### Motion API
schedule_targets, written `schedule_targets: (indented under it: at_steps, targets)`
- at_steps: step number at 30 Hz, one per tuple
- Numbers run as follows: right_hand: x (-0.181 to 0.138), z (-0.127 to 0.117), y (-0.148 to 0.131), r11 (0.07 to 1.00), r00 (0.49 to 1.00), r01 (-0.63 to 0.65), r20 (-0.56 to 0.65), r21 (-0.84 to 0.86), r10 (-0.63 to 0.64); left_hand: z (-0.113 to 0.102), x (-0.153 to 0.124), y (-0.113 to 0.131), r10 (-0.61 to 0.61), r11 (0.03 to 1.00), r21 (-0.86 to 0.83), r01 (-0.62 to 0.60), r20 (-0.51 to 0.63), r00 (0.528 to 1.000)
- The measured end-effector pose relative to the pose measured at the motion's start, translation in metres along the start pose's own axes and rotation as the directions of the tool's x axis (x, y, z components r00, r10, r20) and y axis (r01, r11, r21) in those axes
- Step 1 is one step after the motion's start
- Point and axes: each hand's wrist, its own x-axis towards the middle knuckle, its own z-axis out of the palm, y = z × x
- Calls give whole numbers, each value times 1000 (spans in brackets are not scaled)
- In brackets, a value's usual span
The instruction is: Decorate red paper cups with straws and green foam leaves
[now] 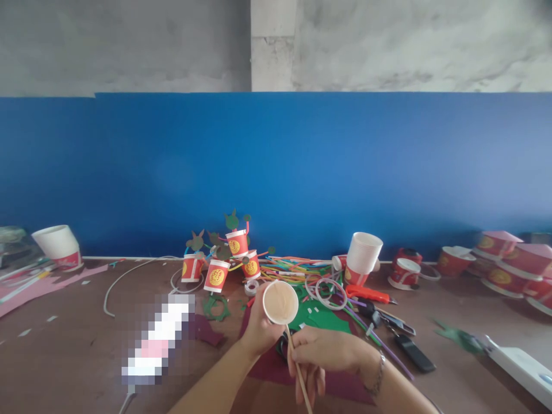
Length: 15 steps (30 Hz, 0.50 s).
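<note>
My left hand (259,330) is wrapped round a paper cup (280,303), whose open mouth and pale inside face me. In my right hand (317,353) is a thin wooden chopstick (301,382), held between thumb and fingers. Its upper tip meets the lower rim of the cup; whether it pierces the wall I cannot tell. Black loops that look like scissor handles (282,347) show partly behind my right fingers. Beneath the hands lie green paper (330,322) and dark red paper (271,371).
Behind the hands stand several decorated red paper cups (216,276), straws (284,270) and a white cup stack (364,250). An orange glue gun (368,294), keys with a black fob (414,352) and a white device (521,368) lie rightward. A blurred phone (159,339) lies left.
</note>
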Motion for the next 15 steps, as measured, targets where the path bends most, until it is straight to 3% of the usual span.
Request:
schedule_targets:
  at_steps: [7,15]
  targets:
    - [-1,-2,-2,999,999,32,-20,-37,-33,0,-1,-10,-12,1000,2,12,9,1000]
    - [-1,-4,1,998,997,-22,-78,-62,18,-2,-2,-11,-41,999,22,40,47,998]
